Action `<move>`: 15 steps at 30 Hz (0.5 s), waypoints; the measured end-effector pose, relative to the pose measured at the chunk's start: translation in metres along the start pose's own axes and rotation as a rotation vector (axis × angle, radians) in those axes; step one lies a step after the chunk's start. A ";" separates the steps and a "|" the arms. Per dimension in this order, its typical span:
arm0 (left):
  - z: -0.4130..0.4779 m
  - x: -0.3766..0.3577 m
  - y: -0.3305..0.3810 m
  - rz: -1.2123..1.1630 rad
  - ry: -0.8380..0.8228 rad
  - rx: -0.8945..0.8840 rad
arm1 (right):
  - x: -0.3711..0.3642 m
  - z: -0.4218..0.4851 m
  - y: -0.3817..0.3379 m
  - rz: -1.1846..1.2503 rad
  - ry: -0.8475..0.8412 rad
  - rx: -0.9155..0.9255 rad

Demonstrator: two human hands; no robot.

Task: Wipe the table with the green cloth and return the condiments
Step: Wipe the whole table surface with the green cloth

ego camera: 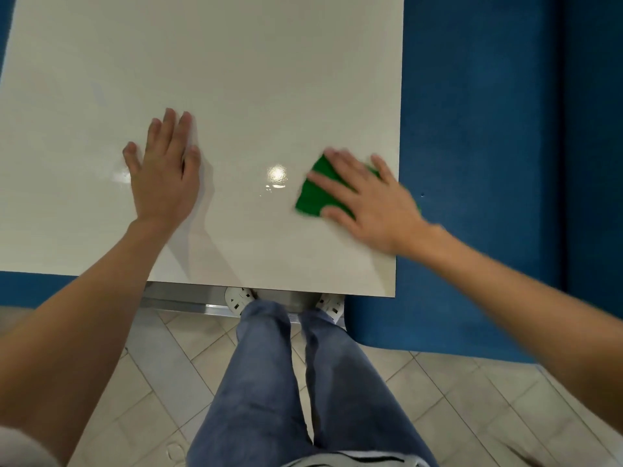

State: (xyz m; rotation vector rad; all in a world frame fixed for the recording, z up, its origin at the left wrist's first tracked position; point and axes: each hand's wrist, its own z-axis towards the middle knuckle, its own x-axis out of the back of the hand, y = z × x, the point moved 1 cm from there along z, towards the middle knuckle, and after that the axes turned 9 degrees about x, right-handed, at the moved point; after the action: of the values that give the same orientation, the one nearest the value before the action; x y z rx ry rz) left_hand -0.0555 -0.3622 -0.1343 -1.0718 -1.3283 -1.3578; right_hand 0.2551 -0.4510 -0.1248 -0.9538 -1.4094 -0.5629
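The left hand (161,176) lies palm down on the glossy off-white rectangular table (236,79). Its fingers are straight and close together, pointing away from the body, and its thumb is spread out to the left. It holds nothing. Its bare forearm runs back towards the lower left corner of the view.

The right hand (367,200) is also flat, with fingers spread wide and pointing up and to the left. It presses down on a flat, folded green cloth (313,197) without curling round it. The cloth lies on the tabletop near the table's right edge and fairly close to its near edge. Most of it is covered by the palm and fingers, with its left part showing past the fingertips. This hand looks blurred. Its forearm reaches in from the right, crossing over the table's right edge.

A bright patch of reflected light (277,173) sits on the surface between the two hands, just left of the cloth.

Blue padded bench seats (472,163) flank the table. Below its near edge are blue jeans (269,382), white shoes (239,298) and a beige tiled floor (455,399).
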 end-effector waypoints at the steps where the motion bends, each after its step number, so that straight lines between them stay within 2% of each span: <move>1: 0.000 0.000 0.000 -0.002 0.000 -0.001 | 0.006 0.017 0.016 0.016 0.007 -0.049; 4: 0.001 0.001 -0.001 -0.005 -0.007 0.008 | 0.021 0.065 0.049 0.030 0.055 -0.211; 8: -0.001 0.001 0.001 -0.019 -0.024 0.015 | 0.018 0.090 0.040 0.030 0.086 -0.345; 11: -0.002 0.001 0.002 -0.014 -0.026 0.016 | 0.004 0.072 -0.003 0.029 0.069 -0.199; 15: -0.004 0.002 0.000 0.010 -0.035 0.016 | -0.008 0.011 -0.052 0.023 -0.051 0.209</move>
State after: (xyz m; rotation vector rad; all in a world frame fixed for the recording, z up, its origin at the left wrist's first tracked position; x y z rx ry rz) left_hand -0.0559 -0.3664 -0.1323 -1.0948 -1.3556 -1.3238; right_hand 0.2051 -0.4711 -0.1229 -0.8199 -1.4697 -0.3678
